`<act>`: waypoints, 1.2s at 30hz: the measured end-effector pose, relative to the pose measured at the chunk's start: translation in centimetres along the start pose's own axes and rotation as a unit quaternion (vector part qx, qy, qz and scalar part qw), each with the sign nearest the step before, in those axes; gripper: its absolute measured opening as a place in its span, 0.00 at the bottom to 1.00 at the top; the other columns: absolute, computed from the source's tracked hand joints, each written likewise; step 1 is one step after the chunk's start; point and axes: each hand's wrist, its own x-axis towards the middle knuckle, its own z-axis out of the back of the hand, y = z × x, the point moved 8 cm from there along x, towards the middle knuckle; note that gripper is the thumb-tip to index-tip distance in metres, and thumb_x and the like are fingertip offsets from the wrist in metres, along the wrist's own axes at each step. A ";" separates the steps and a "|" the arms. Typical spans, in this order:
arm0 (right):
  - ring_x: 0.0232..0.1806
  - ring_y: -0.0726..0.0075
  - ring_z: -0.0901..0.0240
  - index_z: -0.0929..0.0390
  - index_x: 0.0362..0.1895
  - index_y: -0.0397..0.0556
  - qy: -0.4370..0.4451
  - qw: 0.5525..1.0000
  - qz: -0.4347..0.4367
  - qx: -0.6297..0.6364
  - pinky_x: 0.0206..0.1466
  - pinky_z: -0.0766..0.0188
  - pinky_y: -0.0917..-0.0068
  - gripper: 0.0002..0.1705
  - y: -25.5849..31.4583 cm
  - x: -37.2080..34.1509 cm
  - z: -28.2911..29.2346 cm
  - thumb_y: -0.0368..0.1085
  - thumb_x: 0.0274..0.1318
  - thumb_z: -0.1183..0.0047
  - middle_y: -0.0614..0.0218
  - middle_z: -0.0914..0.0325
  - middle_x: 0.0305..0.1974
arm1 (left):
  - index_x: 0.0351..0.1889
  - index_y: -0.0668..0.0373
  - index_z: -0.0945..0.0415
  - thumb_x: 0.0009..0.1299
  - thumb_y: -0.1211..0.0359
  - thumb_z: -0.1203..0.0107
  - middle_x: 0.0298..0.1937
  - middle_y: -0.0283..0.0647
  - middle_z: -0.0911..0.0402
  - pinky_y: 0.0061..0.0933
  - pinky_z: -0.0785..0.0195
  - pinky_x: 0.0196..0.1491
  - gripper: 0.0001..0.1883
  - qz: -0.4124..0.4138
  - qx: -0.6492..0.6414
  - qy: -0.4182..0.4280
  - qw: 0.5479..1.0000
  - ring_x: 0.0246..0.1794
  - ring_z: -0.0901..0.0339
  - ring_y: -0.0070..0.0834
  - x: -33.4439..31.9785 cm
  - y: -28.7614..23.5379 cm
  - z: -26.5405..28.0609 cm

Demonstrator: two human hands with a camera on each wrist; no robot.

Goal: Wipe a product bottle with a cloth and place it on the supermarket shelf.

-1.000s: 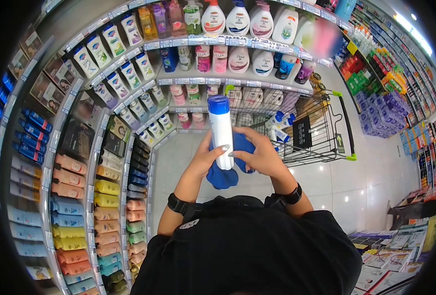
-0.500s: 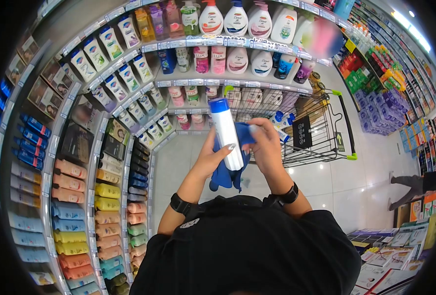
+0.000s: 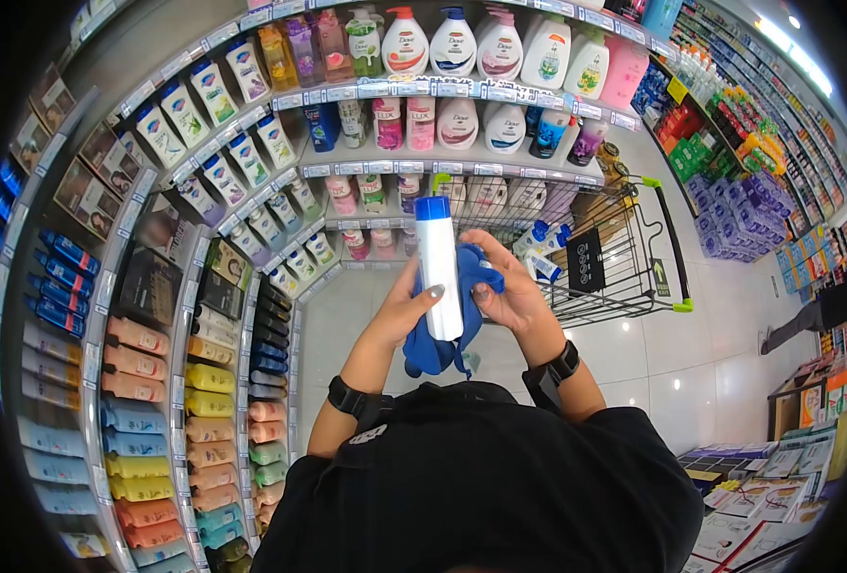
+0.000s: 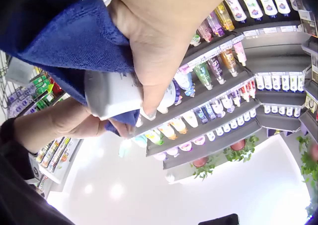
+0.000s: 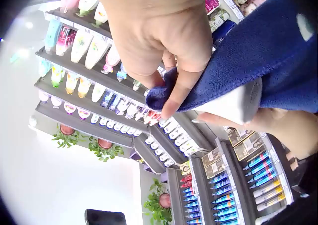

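Note:
A white bottle (image 3: 438,286) with a blue cap stands nearly upright before the chest in the head view. My left hand (image 3: 405,304) holds its lower part, thumb across the front. Bunched behind the bottle is a dark blue cloth (image 3: 430,355), part of it hanging below the base. On the bottle's right, my right hand (image 3: 508,291) grips a fold of this cloth. The right wrist view shows the right hand's fingers (image 5: 181,88) pinching a cloth corner (image 5: 158,97) beside the bottle (image 5: 233,103). The left palm is partly hidden by bottle and cloth.
A wire shopping cart (image 3: 624,296) with several blue-and-white bottles (image 3: 543,263) stands front right. Shelves of bottles (image 3: 457,124) curve round the front and left. Stacked boxes (image 3: 758,506) lie at lower right, and a person's leg (image 3: 791,327) shows beyond.
My right hand has left the bottle's lower side, moved slightly right and taken a fold of the cloth. The bottle tilted left and has come back nearly upright.

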 end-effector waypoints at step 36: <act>0.50 0.66 0.35 0.47 0.60 0.40 -0.148 0.938 0.023 -0.312 0.53 0.37 0.69 0.47 5.4 -8.5 8.5 0.48 0.41 0.36 0.59 0.33 0.49 | 0.61 0.64 0.45 0.59 0.68 0.40 0.52 0.41 0.30 0.29 0.36 0.52 0.34 -0.028 0.081 0.036 0.996 0.51 0.31 0.28 4.4 5.2 -9.3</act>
